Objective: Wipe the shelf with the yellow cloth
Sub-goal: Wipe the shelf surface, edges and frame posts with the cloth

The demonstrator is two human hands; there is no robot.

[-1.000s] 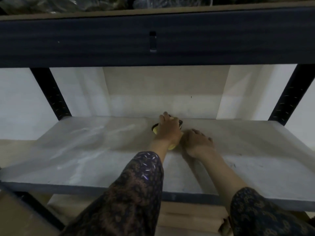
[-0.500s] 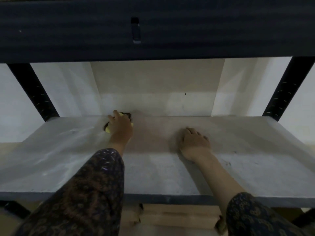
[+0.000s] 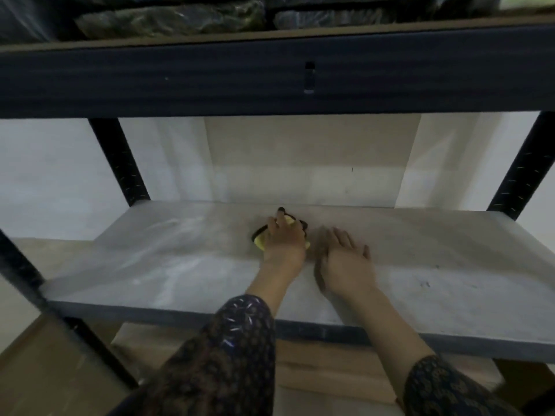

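Your left hand (image 3: pixel 285 238) presses the soft, light yellow cloth (image 3: pixel 260 242) flat on the shelf (image 3: pixel 435 265); your right hand (image 3: pixel 345 262) rests open, empty.

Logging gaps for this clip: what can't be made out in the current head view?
- Small yellow cloth with dark edging: mostly covered by the left hand; its shape is unclear.
- Grey shelf board: right end cut off by the frame edge.
- Dark bagged items on the upper shelf: blurred, cropped at top.
- Right hand: motion-blurred.
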